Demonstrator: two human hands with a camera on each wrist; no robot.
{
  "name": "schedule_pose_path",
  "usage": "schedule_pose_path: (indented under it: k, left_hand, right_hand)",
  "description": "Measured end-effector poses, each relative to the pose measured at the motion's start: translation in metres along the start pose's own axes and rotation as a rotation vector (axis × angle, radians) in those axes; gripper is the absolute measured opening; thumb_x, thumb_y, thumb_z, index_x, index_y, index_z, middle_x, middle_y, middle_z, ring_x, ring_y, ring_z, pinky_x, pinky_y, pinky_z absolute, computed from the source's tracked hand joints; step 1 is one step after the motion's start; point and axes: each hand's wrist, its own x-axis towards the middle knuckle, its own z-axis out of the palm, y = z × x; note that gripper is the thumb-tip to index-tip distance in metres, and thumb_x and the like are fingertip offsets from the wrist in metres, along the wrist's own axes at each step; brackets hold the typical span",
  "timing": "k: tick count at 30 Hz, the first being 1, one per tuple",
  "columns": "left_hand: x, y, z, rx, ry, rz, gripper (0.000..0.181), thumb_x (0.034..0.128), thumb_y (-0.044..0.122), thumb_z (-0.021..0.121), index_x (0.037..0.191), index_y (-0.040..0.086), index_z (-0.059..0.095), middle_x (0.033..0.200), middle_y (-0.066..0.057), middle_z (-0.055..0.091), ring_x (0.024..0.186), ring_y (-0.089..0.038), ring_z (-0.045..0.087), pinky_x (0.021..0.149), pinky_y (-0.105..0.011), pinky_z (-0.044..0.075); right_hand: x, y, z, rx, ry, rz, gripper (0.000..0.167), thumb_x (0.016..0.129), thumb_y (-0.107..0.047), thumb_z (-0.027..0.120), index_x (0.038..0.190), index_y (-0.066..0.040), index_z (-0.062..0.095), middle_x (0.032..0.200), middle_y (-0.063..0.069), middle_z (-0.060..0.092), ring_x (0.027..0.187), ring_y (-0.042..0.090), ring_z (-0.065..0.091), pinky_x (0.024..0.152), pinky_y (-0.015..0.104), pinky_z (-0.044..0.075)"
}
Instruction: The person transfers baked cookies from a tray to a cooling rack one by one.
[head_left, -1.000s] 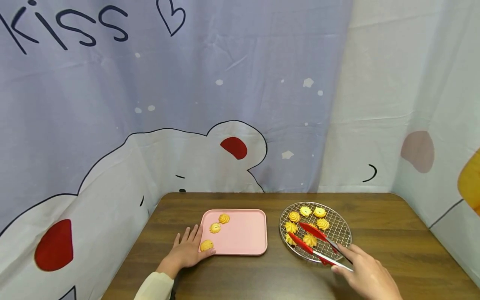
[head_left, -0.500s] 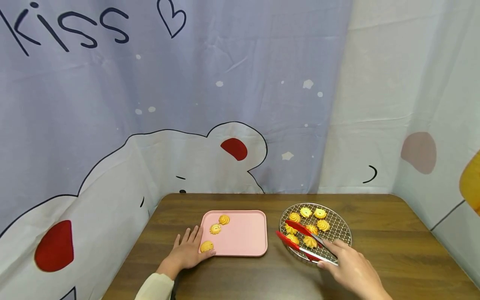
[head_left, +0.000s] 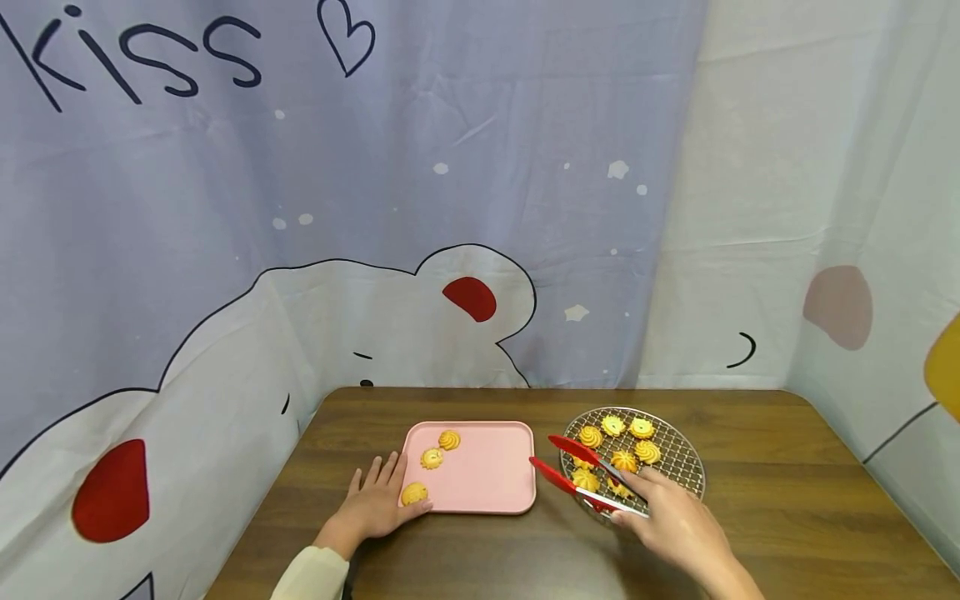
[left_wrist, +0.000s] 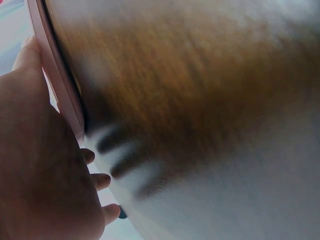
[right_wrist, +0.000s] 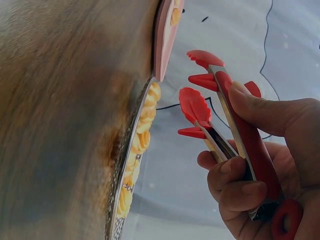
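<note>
My right hand (head_left: 678,529) grips a pair of red-tipped metal tongs (head_left: 555,476) over the left part of a round wire rack. The tongs' tips stand apart with nothing between them, as the right wrist view of the tongs (right_wrist: 260,160) also shows. The tips reach left to the pink tray's right edge. My left hand (head_left: 372,506) lies with spread, straight fingers along the left side of the pink tray (head_left: 487,475), its thumb touching the near-left corner. On the tray are three cookies: one swirled cookie (head_left: 449,440), one pale-centred cookie (head_left: 431,458) and one round cookie (head_left: 414,493).
The wire rack (head_left: 686,469) holds several piped butter cookies, such as a swirled cookie (head_left: 647,452); tongs and hand partly cover some. Both tray and rack rest on a brown wooden table (head_left: 780,467). A printed curtain (head_left: 570,208) hangs behind it.
My right hand has moved left with the tongs, from over the rack's cookies toward the tray. The tongs' tips stay apart. My left hand and the tray's cookies have not moved.
</note>
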Motion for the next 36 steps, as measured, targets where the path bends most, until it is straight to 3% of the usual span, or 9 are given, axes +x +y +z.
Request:
schedule_pose_path:
  k: [12, 17, 28, 32, 36]
  left_hand:
    - [0.001, 0.000, 0.001, 0.005, 0.003, -0.003, 0.108, 0.0886, 0.081, 0.046, 0.162, 0.006, 0.022, 0.166, -0.018, 0.022, 0.153, -0.045, 0.016, 0.117, -0.070, 0.006]
    - [0.000, -0.001, 0.001, 0.004, 0.003, 0.002, 0.107, 0.0890, 0.081, 0.046, 0.162, 0.006, 0.022, 0.166, -0.018, 0.022, 0.152, -0.046, 0.016, 0.117, -0.070, 0.006]
    - [0.002, -0.002, 0.003, 0.006, 0.007, 0.001, 0.109, 0.0879, 0.083, 0.045, 0.162, 0.007, 0.020, 0.167, -0.017, 0.022, 0.153, -0.045, 0.015, 0.117, -0.069, 0.006]
    - [0.002, -0.002, 0.003, 0.008, 0.004, -0.004, 0.109, 0.0879, 0.083, 0.045, 0.162, 0.007, 0.020, 0.167, -0.017, 0.021, 0.153, -0.045, 0.015, 0.118, -0.069, 0.006]
    - [0.000, 0.000, 0.000, 0.003, -0.005, -0.006, 0.110, 0.0877, 0.083, 0.045, 0.163, 0.007, 0.019, 0.167, -0.018, 0.022, 0.153, -0.046, 0.015, 0.118, -0.069, 0.005]
  right_hand:
    - [0.017, -0.018, 0.009, -0.005, 0.004, -0.022, 0.063, 0.077, -0.038, 0.087, 0.133, -0.015, 0.069, 0.116, 0.003, 0.069, 0.094, 0.028, 0.070, 0.078, 0.052, 0.056]
    - [0.024, -0.025, 0.015, 0.005, 0.004, -0.028, 0.063, 0.076, -0.038, 0.087, 0.133, -0.017, 0.070, 0.117, 0.003, 0.069, 0.095, 0.030, 0.070, 0.079, 0.052, 0.056]
    - [0.043, -0.036, 0.030, 0.043, -0.016, -0.037, 0.061, 0.075, -0.038, 0.088, 0.130, -0.016, 0.071, 0.096, -0.006, 0.063, 0.073, 0.014, 0.059, 0.064, 0.038, 0.051]
    - [0.050, -0.039, 0.035, 0.053, -0.011, -0.044, 0.060, 0.076, -0.038, 0.088, 0.129, -0.016, 0.072, 0.103, -0.003, 0.066, 0.075, 0.017, 0.062, 0.064, 0.041, 0.052]
    - [0.057, -0.043, 0.041, 0.064, -0.022, -0.042, 0.060, 0.077, -0.039, 0.087, 0.130, -0.016, 0.071, 0.121, 0.004, 0.069, 0.096, 0.028, 0.070, 0.078, 0.050, 0.056]
